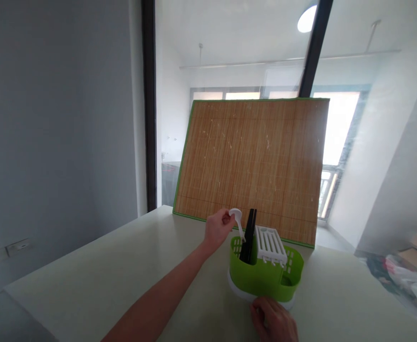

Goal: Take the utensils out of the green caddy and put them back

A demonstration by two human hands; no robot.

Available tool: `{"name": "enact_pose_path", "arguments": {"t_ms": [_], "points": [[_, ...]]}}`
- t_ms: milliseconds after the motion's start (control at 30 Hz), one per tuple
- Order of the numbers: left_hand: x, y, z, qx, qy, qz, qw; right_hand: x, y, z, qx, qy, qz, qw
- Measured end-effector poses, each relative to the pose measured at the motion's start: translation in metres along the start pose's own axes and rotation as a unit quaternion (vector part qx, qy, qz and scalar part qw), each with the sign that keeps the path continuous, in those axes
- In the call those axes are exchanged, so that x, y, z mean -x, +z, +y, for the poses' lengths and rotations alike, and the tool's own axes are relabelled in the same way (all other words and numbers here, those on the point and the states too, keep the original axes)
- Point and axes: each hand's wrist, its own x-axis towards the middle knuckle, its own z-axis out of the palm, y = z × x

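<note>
The bowl end of a white spoon (240,225) is pinched between the thumb and fingers of the left hand (218,230), which are pressed together on it. The spoon is held over the left part of a green basket (258,279), its handle pointed down toward the opening; whether the handle's tip is below the basket's rim cannot be told. Just beside the handle, black sticks (248,237) are stood at a slant inside the basket's left part. To the right of these, a white slotted rack (270,245) is set across the top of the basket. The right hand (275,321) is placed at the basket's front, fingers curled, near the white base (237,289); whether the base is gripped or touched cannot be made out. The basket is supported by a pale table (151,275). Behind the basket, a green-edged bamboo mat (251,161) is propped up.
</note>
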Motion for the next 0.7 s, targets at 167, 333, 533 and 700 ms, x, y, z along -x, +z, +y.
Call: {"name": "enact_pose_path", "arguments": {"t_ms": [167, 333, 533, 700], "points": [[0.006, 0.024, -0.017, -0.176, -0.060, -0.104, 0.977, -0.001, 0.001, 0.000, 0.008, 0.003, -0.010, 1.000], [0.017, 0.038, -0.027, -0.216, -0.081, -0.127, 0.965, -0.001, -0.003, -0.003, 0.011, 0.019, -0.036, 0.999], [0.020, 0.044, -0.030, -0.240, -0.085, -0.128, 0.959, -0.002, -0.004, -0.004, 0.017, 0.020, -0.055, 0.998], [0.020, 0.035, -0.028, -0.224, -0.075, -0.108, 0.966, -0.004, -0.006, -0.003, 0.043, 0.027, -0.068, 0.996]]}}
